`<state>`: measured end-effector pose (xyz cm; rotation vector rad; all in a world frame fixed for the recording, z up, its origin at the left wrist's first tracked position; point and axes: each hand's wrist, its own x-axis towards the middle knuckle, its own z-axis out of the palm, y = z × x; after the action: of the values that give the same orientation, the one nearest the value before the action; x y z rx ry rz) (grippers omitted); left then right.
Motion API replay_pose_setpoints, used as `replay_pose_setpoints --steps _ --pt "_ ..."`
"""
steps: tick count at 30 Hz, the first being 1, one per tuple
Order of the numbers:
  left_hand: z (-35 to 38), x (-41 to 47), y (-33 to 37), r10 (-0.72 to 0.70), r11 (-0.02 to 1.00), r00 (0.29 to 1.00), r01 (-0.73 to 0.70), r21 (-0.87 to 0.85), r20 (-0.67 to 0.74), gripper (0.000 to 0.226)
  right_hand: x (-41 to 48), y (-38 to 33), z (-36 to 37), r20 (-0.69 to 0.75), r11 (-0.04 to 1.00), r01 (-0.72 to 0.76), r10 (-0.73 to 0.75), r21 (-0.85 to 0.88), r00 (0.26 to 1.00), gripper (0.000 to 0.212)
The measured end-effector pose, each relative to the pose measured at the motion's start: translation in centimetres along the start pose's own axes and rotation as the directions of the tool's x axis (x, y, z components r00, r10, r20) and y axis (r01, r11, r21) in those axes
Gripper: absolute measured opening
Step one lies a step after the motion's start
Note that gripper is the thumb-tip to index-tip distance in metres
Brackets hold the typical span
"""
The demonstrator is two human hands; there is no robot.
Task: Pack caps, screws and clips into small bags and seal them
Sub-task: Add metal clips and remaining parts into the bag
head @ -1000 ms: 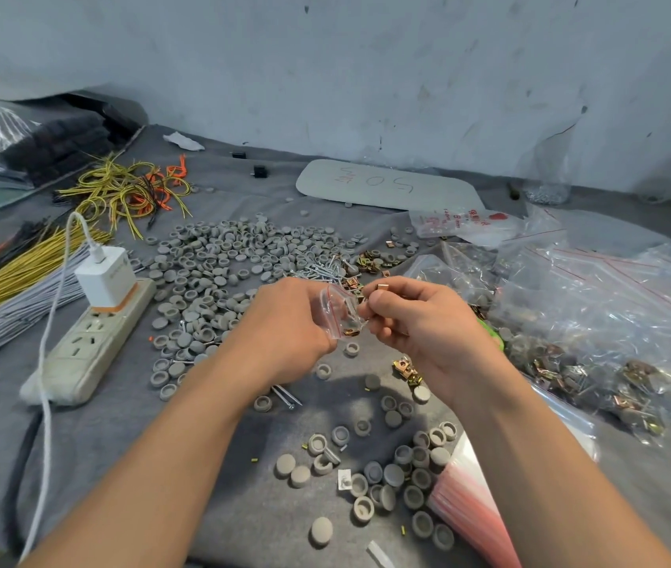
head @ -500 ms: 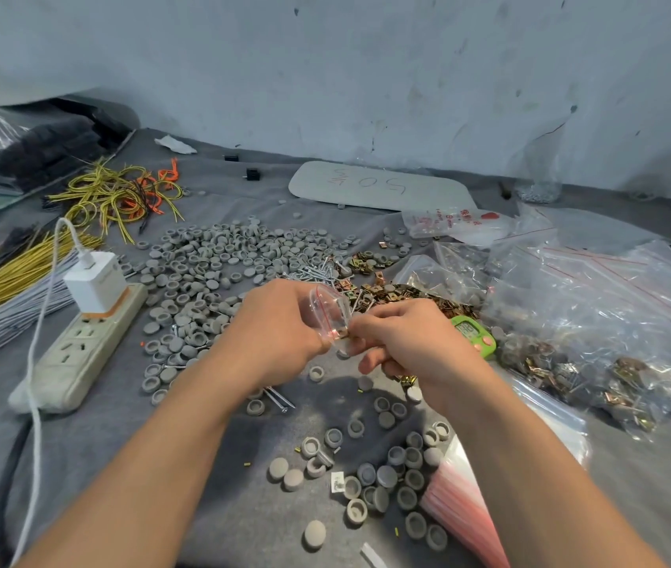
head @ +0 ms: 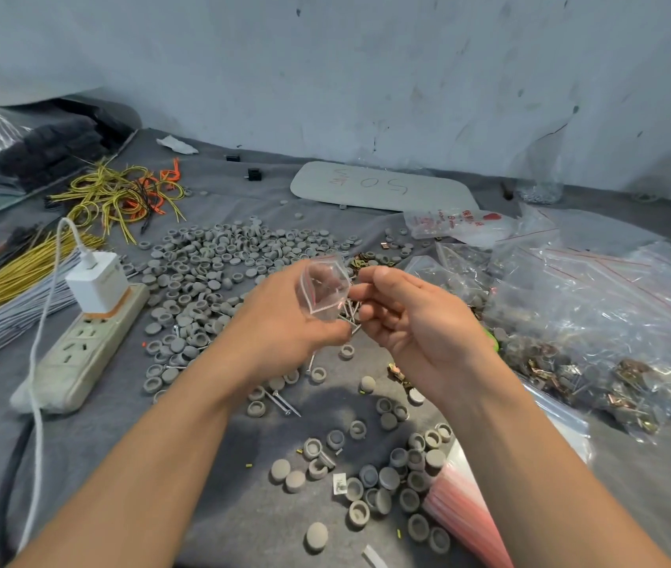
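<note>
Filling step: clamping zip bag [head: 325, 286] in left hand [head: 284, 325] grip, centre frame; poising right hand [head: 419, 325] alongside, grip impossible to tell; next likely needing screws [head: 351, 315] aimed into mouth.

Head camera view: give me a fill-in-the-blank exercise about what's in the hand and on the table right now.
1. The left hand holds a small clear ____ with a red zip line.
2. The white charger is plugged into the ____.
3. The loose round caps are all ____ in colour.

Missing words: bag; power strip; grey.
</note>
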<state>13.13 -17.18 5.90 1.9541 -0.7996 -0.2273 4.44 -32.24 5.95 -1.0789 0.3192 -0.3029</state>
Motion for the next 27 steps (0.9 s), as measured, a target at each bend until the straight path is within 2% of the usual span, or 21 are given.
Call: replay_pose_setpoints --steps 3,8,13,19,27 --pt "0.1 0.1 -0.4 -0.065 0.993 0.997 0.06 -0.098 -0.048 0.045 0.1 -0.4 -0.3 -0.068 0.984 0.108 -0.119 -0.139 0.991 0.021" --pt "0.6 0.3 -0.3 -0.035 0.994 0.999 0.038 0.103 -0.024 0.037 -0.6 -0.6 0.2 -0.029 0.944 0.265 -0.276 -0.198 0.961 0.013" --pt "0.9 0.3 -0.1 -0.014 0.977 1.0 0.015 0.213 -0.004 0.034 -1.0 -0.5 0.3 0.011 0.877 0.373 -0.388 -0.303 0.921 0.031" --pt "0.9 0.1 0.3 -0.022 0.966 1.0 0.018 0.257 0.013 0.039 -1.0 -0.5 0.3 0.062 0.829 0.412 -0.421 -0.379 0.905 0.041" --pt "0.9 -0.2 0.7 -0.029 0.968 0.999 0.021 0.25 0.028 0.038 -0.8 -0.2 0.1 0.128 0.741 0.444 -0.444 -0.503 0.887 0.037"
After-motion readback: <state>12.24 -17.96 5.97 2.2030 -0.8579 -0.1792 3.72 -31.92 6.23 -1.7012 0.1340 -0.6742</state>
